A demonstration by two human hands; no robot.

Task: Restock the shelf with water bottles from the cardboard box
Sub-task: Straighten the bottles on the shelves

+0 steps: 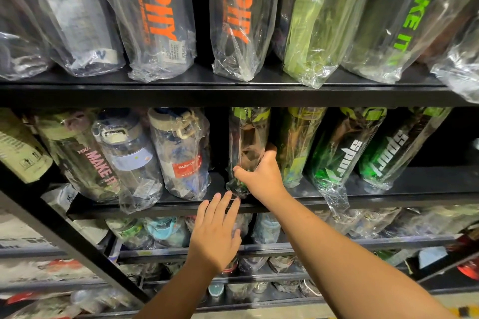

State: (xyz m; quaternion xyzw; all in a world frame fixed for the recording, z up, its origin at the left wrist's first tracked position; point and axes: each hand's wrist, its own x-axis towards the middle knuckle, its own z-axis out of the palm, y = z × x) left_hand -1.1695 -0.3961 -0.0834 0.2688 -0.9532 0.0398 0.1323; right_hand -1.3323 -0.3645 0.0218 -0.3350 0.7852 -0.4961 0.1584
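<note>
Right hand [261,176] grips wrapped bottle [247,137] on shelf [388,198]; left hand [213,234] flat.

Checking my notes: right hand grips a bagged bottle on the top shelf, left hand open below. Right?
No. In the head view the right hand grips the bagged bottle on the second shelf down, not the top; left hand open below.
</note>
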